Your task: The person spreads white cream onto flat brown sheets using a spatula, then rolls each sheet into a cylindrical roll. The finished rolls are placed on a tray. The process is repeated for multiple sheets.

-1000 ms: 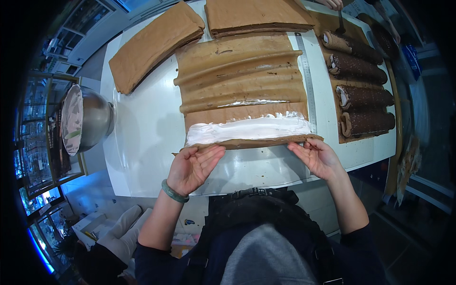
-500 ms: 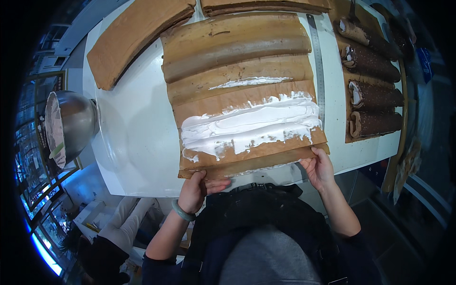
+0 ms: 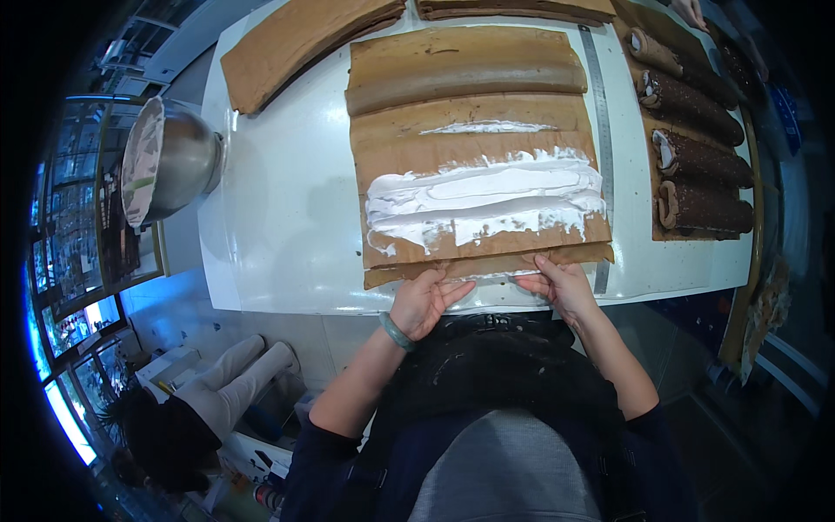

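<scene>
A flat brown cake sheet [image 3: 400, 157] lies before me on a sheet of brown baking paper [image 3: 470, 65]. White cream [image 3: 487, 193] covers most of the cake in a thick, uneven layer, with a ridge along its middle. At the paper's near edge, my left hand [image 3: 422, 304] pinches the border, thumb on top and other fingers stretched below. My right hand [image 3: 561, 285] grips the same edge farther right, close to the left. A thin line of cream shows along that edge between them.
Several chocolate-brown cake rolls [image 3: 700, 157] lie on paper at the right. A metal ruler [image 3: 598, 96] borders the baking paper. Cake slabs [image 3: 304, 52] stand at the far side. At left is a metal bowl [image 3: 178, 161] with cream. Another person [image 3: 217, 391] is at lower left.
My hands have moved inward along the paper's near edge, from its corners toward the middle. The whole view has shifted. Another person's hand now shows at the far right.
</scene>
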Available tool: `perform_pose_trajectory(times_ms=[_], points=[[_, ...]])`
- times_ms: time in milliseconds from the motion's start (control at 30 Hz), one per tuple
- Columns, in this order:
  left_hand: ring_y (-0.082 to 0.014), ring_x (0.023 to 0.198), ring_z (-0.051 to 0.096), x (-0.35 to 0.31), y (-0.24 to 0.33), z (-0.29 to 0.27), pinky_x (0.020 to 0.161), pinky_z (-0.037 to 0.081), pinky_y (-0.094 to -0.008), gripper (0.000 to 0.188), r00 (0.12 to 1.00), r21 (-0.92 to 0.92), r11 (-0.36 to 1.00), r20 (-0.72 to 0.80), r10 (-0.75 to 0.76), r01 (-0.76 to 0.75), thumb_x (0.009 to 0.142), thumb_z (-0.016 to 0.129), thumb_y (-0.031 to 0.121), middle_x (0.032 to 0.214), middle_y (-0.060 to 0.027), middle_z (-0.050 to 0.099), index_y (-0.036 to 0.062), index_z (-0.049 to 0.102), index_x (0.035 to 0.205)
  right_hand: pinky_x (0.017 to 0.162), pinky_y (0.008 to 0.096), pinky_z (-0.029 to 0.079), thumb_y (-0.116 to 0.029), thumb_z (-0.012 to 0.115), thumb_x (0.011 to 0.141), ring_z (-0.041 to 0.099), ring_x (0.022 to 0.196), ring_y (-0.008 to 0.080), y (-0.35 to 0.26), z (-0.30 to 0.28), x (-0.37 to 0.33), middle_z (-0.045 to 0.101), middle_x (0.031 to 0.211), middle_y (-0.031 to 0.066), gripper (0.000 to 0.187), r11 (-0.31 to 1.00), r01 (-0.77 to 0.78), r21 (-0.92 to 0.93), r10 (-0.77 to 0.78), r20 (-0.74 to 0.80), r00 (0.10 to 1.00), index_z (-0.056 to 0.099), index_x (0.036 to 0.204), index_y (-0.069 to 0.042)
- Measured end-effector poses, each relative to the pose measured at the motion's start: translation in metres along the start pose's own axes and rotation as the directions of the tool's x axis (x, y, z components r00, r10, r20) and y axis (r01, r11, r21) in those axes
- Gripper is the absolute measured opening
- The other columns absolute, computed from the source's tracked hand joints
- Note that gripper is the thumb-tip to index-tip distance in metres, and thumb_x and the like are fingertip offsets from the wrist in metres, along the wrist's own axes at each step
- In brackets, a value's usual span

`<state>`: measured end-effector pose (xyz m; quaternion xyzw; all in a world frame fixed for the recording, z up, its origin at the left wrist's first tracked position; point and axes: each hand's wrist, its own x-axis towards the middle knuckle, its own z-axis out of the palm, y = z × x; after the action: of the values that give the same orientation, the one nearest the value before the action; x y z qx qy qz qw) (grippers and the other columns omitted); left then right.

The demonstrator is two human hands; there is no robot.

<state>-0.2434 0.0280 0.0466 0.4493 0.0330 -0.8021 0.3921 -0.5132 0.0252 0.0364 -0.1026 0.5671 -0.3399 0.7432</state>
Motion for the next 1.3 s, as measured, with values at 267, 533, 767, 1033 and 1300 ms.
perform_pose_trajectory(times_ms=[267,533,767,1033,1300], points=[[-0.0461,0.134,0.055,-0.008,0.009,0.003,0.114,0.05,-0.0497,0.036,0.976,0.048,0.977,0.048,-0.212,0.21,0.11,0.037,0.009,0.141,-0.0362,0.052,-0.0133,0.037,0.138,0.099,0.0392,0.061,-0.015,0.06,0.105,0.071,0.11,0.035,-0.007,0.003,0.0,0.066,0.122,0.0316,0.042,0.965,-0.209,0.16,0.15,0.32,0.935,0.052,0.132,0.016],[-0.0413,0.135,0.056,-0.056,0.01,0.0,0.114,0.05,-0.0444,0.047,0.941,0.159,0.928,-0.051,-0.334,0.338,0.109,0.036,0.013,0.143,-0.0384,0.051,-0.016,0.034,0.146,0.102,0.0298,0.051,-0.027,0.055,0.109,0.067,0.112,0.0182,0.021,0.008,-0.028,0.071,0.125,0.0154,0.04,0.968,-0.162,-0.191,0.212,0.286,0.934,0.067,0.126,0.007],[-0.0308,0.125,0.064,-0.118,0.069,0.031,0.109,0.049,-0.0379,0.047,0.93,0.875,0.484,0.154,-0.334,0.028,0.113,0.039,0.027,0.136,-0.0222,0.065,-0.0048,0.052,0.145,0.108,0.0299,0.043,-0.031,0.043,0.11,0.063,0.115,0.0165,0.006,0.017,-0.051,0.074,0.121,0.011,0.048,0.946,-0.203,-0.254,0.296,0.417,0.859,0.072,0.122,0.005],[-0.0316,0.128,0.059,0.082,0.142,0.092,0.114,0.041,-0.041,0.035,0.656,0.617,-0.223,0.704,-0.273,-0.755,0.108,0.049,0.013,0.139,-0.0154,0.064,0.0042,0.064,0.138,0.11,0.0322,0.044,-0.029,0.041,0.11,0.063,0.12,0.0212,-0.033,0.034,-0.049,0.073,0.124,0.0169,0.049,0.866,-0.357,-0.352,0.475,0.353,0.806,0.06,0.134,0.01],[-0.0335,0.131,0.057,0.13,0.14,0.075,0.114,0.043,-0.0416,0.04,0.703,0.757,-0.069,0.563,-0.434,-0.649,0.108,0.048,0.015,0.141,-0.0198,0.061,0.0047,0.057,0.146,0.117,0.038,0.039,-0.029,0.039,0.111,0.058,0.131,0.0279,-0.063,0.051,-0.046,0.065,0.135,0.026,0.052,0.955,-0.258,-0.149,0.298,0.457,0.838,0.048,0.144,0.011]])
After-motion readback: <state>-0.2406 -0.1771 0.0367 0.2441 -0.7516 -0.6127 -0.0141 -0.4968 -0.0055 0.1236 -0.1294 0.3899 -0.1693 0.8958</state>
